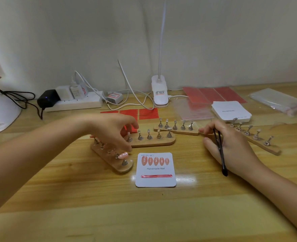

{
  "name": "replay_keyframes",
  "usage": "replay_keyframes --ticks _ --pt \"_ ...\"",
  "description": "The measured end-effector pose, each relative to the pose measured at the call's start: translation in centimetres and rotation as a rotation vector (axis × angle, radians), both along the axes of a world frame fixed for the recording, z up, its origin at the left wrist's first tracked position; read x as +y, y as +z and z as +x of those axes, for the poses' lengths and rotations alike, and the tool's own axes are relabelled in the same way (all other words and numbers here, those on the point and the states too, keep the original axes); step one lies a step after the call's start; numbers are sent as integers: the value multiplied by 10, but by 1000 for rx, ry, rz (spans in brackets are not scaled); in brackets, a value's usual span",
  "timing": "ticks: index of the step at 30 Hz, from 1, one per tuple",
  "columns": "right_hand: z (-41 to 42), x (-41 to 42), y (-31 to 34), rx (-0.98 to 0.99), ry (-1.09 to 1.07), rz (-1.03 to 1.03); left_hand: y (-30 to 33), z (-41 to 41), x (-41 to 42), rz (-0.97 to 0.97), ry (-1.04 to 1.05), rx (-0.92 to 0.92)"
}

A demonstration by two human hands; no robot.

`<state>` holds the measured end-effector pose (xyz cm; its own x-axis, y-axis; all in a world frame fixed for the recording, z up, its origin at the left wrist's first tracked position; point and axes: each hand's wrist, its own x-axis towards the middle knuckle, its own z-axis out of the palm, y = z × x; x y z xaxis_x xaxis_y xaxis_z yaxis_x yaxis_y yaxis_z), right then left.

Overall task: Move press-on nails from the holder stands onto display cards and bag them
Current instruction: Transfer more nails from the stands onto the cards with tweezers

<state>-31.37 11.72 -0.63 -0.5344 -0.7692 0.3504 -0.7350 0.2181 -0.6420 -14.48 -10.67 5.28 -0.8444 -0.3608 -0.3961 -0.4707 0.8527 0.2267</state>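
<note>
A: Status on the card?

B: Display card (pixel 155 170) lies flat on the surface (pixel 161 215), top row filled with five pink nails, bottom red adhesive strip (pixel 156 176) bare. Second row not started.

A: Hands?

B: Left hand (pixel 112 130) reaches over the near-left holder stand (pixel 111 158), fingers curled; whether it pinches anything, can't tell. One pink nail (pixel 122 155) sits on a peg just below its fingertips. Right hand (pixel 226 145) is closed around black tweezers (pixel 220 151), resting right of the card, touching the far stands.

A: Advice for the pick?

B: Lift the nail straight off its peg, grip by the edges, keep the painted face clean. Seat it at one end of the strip, aligned with the row above, and press lightly.

A: Bags?

B: Clear bags (pixel 280 102) far right, well apart from both hands. Blank card stack (pixel 231 110) beside them.
</note>
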Motion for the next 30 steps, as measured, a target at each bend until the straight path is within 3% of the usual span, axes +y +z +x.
replay_keyframes --ticks 5,16,22,26,30 --pt "-1 0 0 -11 -8 -51 -11 -2 5 -113 -65 174" --pt "-9 0 -7 -121 -35 -230 -26 -34 13 31 -72 386" --pt "-11 3 0 -322 -69 -631 -17 -57 16 60 -155 235" --pt "-20 8 11 -163 -156 -755 -11 -79 24 39 -227 104" --pt "-35 13 25 -179 -193 -840 -9 -98 30 15 -273 56"
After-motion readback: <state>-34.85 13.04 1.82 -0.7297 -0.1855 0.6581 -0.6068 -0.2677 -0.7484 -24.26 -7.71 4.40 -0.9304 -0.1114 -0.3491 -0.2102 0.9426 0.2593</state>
